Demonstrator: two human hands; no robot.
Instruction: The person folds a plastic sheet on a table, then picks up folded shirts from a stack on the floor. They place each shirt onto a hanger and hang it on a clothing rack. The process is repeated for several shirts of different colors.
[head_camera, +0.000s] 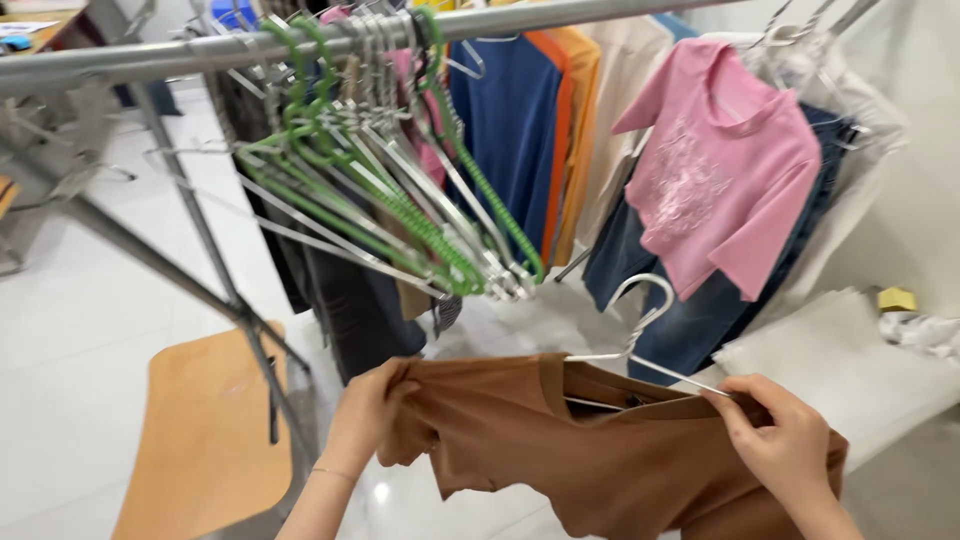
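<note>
Two hands: both on one brown shirt (600, 450), low in view, below the rail.
Far left: wooden chair seat (200, 440) on the white floor (80, 330), beside a slanted metal rack leg (215, 265).
Left hand (365, 410): fingers closed in a pinch on the shirt's left shoulder; cloth bunched under the grip. Thin bracelet at the wrist.
Rail (300, 40): grey metal bar running across the top of view, sloping slightly upward to the right.
Empty hangers (390, 210): thick cluster on the rail above the left hand, metal wire ones mixed with green ones, all swung out at a slant.
Dark garments (340, 290): hanging behind the cluster, reaching down near the floor.
Brown shirt: held spread between the hands, neckline up, body sagging down out of frame.
Wire hanger (640, 345): white, hook standing above the collar, arms tucked into the neck opening; right arm runs to the right hand.
Blue top (505, 120), orange top (570, 110): on the rail, centre.
Pink shirt (720, 170): hanging right of centre, pale print on the chest, over dark blue denim (700, 310).
Right hand (780, 430): fingers closed on the shirt's right shoulder, touching the hanger's arm end.
Far right: pale surface (850, 360) with a small yellow object (896, 299) and crumpled white material (925, 330).
</note>
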